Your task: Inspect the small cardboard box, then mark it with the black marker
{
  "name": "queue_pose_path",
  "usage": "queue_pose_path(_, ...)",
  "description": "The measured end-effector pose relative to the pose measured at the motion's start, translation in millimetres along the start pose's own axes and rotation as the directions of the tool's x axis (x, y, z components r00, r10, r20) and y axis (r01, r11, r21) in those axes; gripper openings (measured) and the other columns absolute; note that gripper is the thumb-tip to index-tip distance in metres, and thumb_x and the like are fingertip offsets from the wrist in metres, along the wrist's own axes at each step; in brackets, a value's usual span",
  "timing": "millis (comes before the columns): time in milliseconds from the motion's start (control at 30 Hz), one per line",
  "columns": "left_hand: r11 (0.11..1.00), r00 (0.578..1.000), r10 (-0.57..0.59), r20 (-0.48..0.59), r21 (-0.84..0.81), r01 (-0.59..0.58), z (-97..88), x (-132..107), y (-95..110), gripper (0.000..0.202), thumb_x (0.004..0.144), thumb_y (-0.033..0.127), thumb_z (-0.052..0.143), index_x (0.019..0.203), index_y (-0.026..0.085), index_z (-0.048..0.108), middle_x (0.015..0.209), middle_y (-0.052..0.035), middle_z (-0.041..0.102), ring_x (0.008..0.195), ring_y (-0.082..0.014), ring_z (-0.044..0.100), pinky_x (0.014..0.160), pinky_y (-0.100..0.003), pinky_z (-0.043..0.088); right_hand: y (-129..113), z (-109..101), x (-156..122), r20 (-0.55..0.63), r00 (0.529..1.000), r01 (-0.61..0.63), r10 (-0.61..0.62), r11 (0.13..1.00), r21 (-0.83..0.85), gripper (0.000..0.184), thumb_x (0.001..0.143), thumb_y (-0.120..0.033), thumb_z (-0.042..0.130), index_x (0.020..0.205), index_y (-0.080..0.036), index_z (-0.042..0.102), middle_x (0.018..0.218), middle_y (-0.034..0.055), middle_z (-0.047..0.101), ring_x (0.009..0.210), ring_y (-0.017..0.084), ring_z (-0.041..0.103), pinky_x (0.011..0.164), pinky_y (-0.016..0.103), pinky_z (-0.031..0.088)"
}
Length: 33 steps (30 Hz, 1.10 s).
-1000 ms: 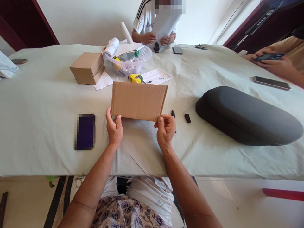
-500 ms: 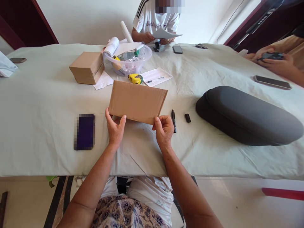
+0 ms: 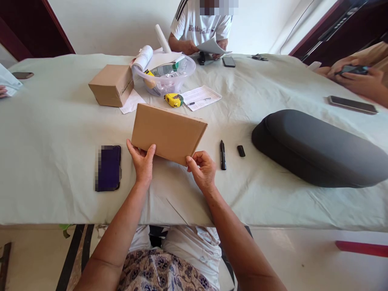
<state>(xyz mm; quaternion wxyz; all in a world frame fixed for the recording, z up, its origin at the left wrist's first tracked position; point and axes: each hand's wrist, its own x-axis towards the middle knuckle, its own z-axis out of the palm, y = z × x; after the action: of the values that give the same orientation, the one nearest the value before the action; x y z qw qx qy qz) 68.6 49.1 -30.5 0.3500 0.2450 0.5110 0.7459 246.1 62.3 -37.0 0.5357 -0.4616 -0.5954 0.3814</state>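
Observation:
A brown cardboard box (image 3: pixel 168 133) is held tilted above the cloth-covered table, one broad face turned up toward me. My left hand (image 3: pixel 142 161) grips its lower left edge, thumb on the near face and the other fingers partly hidden behind. At the lower right corner, my right hand (image 3: pixel 202 167) pinches the cardboard between thumb and curled fingers. An uncapped black marker (image 3: pixel 223 155) lies just right of my right hand, and its black cap (image 3: pixel 241 151) is a little farther right. Left of my left hand lies a dark blue, partly blurred flat object (image 3: pixel 109 168).
A second cardboard box (image 3: pixel 111 85) stands beside a clear plastic basin (image 3: pixel 189 74) of odds and ends. A yellow tape measure (image 3: pixel 173 100) and a paper sheet (image 3: pixel 206 98) lie before it. A large dark grey padded case (image 3: pixel 321 147) occupies the right. Other people sit around the table.
The box has shifted slightly left and turned clockwise, its right corner dropping. Both my hands moved left with it. At the far left, another person's fingers have come into view.

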Motion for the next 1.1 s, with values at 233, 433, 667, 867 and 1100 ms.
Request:
queue_pose_path(233,0.964,0.955,-0.236,0.182,-0.078,0.253,4.2,-6.5,-5.8,0.071,0.066,0.048,0.086,0.123,0.024,0.053,0.138,-0.0117,0.06,0.13,-0.0286,0.058,0.09,-0.035,0.059,-1.4,3.6,-1.8,0.071,0.997,-0.032,0.031,0.999,0.013,0.039,0.082,-0.053,0.07,0.071,-0.022,0.049,0.052,-0.0032,0.059,0.042,0.009,0.052,0.045,0.021,0.039)
queue_pose_path(433,0.925,0.864,-0.358,0.354,0.004,0.381,10.9,-26.8,-11.0,0.066,0.067,0.045,0.087,0.118,0.024,0.05,0.119,-0.0069,0.067,0.103,-0.0207,0.068,0.075,-0.029,0.059,0.0,8.9,-6.0,0.129,0.991,0.048,-0.036,0.994,-0.094,0.041,0.085,-0.055,0.066,0.069,-0.022,0.048,0.052,-0.004,0.056,0.044,0.008,0.047,0.046,0.022,0.036)
queue_pose_path(667,0.859,0.784,-0.444,0.432,-0.041,0.51,11.7,-31.1,-9.2,0.071,0.065,0.041,0.09,0.117,0.026,0.045,0.111,-0.0015,0.068,0.09,-0.0179,0.071,0.083,-0.04,0.06,3.3,12.4,-6.8,0.189,0.981,0.064,-0.04,0.991,-0.122,0.038,0.085,-0.052,0.065,0.068,-0.022,0.047,0.05,-0.0059,0.052,0.046,0.007,0.042,0.046,0.02,0.035)
queue_pose_path(867,0.828,0.739,-0.457,0.495,-0.067,0.557,13.7,-32.8,-2.8,0.072,0.066,0.043,0.09,0.118,0.028,0.042,0.114,-0.0014,0.068,0.104,-0.0216,0.071,0.091,-0.045,0.059,7.6,12.4,-8.3,0.196,0.98,0.053,-0.029,0.992,-0.117,0.036,0.086,-0.05,0.065,0.07,-0.022,0.048,0.054,-0.0049,0.055,0.048,0.008,0.047,0.049,0.021,0.04)
queue_pose_path(1100,0.834,0.756,-0.429,0.494,-0.105,0.541,14.9,-32.7,-1.0,0.072,0.065,0.04,0.091,0.115,0.029,0.04,0.118,0.0005,0.066,0.108,-0.0214,0.07,0.095,-0.046,0.058,8.5,11.5,-4.9,0.169,0.979,0.139,-0.115,0.98,-0.142,0.047,0.088,-0.06,0.061,0.065,-0.021,0.049,0.053,-0.0044,0.052,0.047,0.008,0.042,0.048,0.021,0.038)
